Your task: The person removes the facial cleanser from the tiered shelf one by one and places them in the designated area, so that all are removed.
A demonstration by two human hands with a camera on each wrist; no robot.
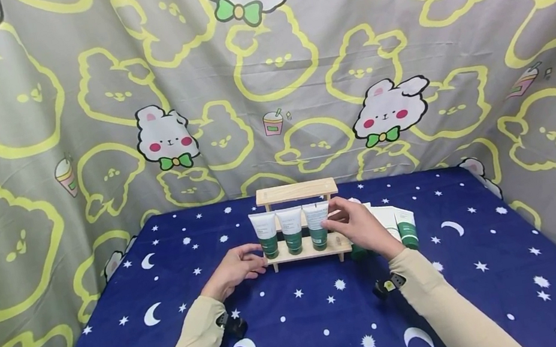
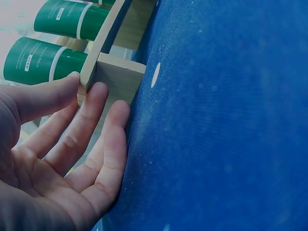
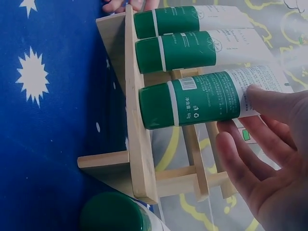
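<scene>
A small tiered wooden rack (image 1: 296, 191) stands on the table, and three green-and-white squeeze tubes stand cap-down in a row on its lower board. My left hand (image 1: 235, 269) pinches the left end of that board, thumb and fingertips at its edge in the left wrist view. My right hand (image 1: 361, 224) pinches the white upper part of the rightmost tube (image 3: 202, 98). This tube shows its small-print back with a barcode, its green cap touching the board. The middle tube (image 1: 292, 233) and left tube (image 1: 267, 237) face front.
More green-and-white tubes (image 1: 407, 228) stand right of the rack, partly hidden behind my right hand. A dark blue cloth (image 1: 302, 327) with white moons and stars covers the table. Behind hangs a grey curtain (image 1: 295, 110) with cartoon animals.
</scene>
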